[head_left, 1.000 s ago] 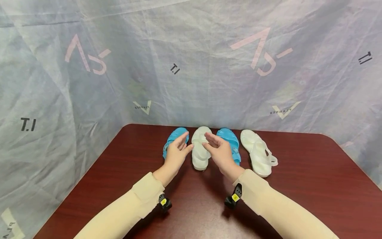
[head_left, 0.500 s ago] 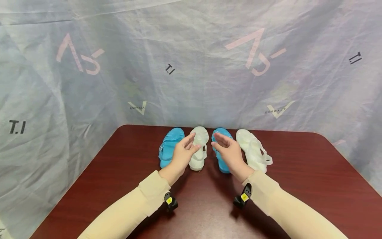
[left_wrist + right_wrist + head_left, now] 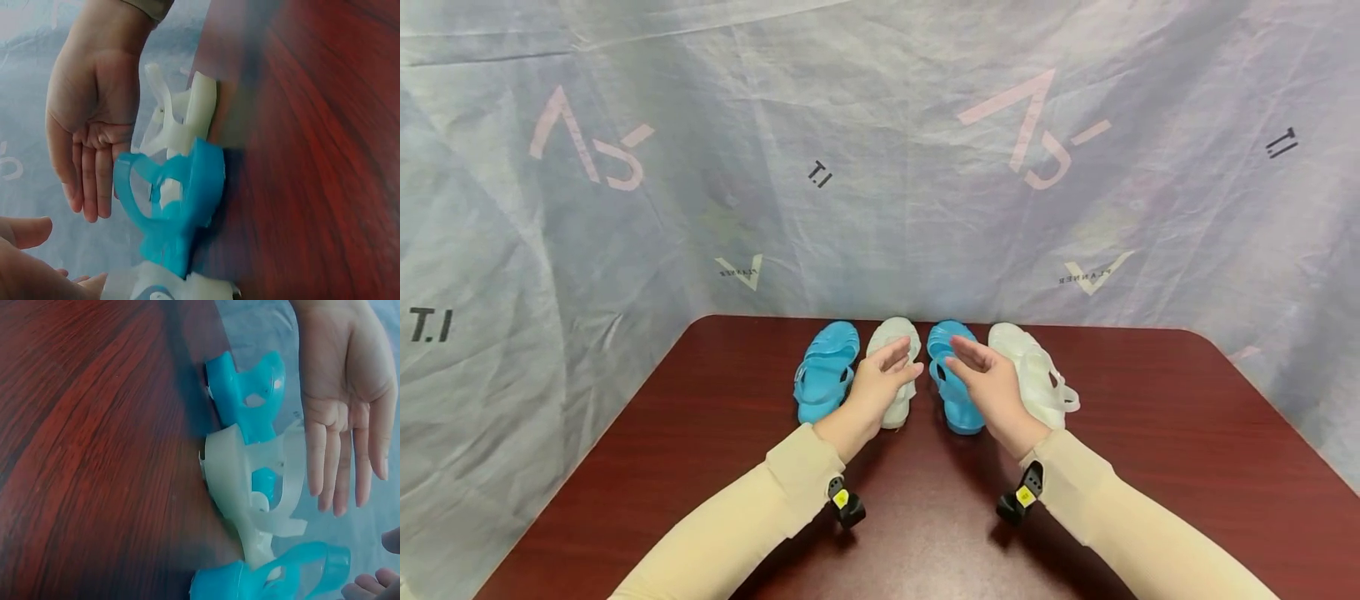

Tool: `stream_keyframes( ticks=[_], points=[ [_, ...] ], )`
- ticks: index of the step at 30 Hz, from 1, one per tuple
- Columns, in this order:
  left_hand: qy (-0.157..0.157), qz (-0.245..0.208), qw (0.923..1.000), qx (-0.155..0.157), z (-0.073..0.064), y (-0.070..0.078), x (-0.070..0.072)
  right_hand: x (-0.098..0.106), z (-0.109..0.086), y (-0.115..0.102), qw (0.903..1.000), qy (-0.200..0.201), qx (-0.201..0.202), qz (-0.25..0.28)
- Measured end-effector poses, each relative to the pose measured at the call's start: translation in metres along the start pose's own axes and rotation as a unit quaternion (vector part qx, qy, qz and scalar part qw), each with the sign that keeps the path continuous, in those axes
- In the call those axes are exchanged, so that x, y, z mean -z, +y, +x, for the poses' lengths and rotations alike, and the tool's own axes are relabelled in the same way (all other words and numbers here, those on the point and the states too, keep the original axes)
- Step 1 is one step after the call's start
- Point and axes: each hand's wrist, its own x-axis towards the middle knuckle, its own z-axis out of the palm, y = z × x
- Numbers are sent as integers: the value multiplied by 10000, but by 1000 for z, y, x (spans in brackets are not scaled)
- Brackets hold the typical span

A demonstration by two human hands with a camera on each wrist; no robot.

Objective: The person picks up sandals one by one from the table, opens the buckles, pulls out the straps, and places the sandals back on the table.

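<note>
Your left hand, right hand raised, released, near left white sandal, right blue sandal; left blue sandal, right white sandal flank these, far side of table.

Shiny plastic-looking sandals, smooth wood-grained table, matt cloth backdrop.

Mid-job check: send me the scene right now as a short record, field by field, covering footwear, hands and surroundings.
Footwear: four strapped sandals, toes toward the far edge
Order, left to right: left blue sandal, left white sandal, right blue sandal, right white sandal
Left hand: holds nothing; in front of left white sandal in head view
Right hand: holds nothing; partly covers right blue sandal and right white sandal in head view
Surface: dark red wood-grain table
Backdrop: grey printed cloth
</note>
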Motion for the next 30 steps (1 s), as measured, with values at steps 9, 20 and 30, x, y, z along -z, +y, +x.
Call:
stream_keyframes(
  ticks=[9, 20, 30],
  points=[
    [-113, -12, 9998, 131, 5, -3, -12, 10, 2, 6, 9996, 258, 53, 57],
    [-149, -405, 9987, 260, 9, -7, -29, 23, 0, 13, 9984, 423, -341, -129],
    [-34, -170, 9988, 464, 9, -15, -42, 24, 2, 25, 9973, 468, -557, -116]
  ],
)
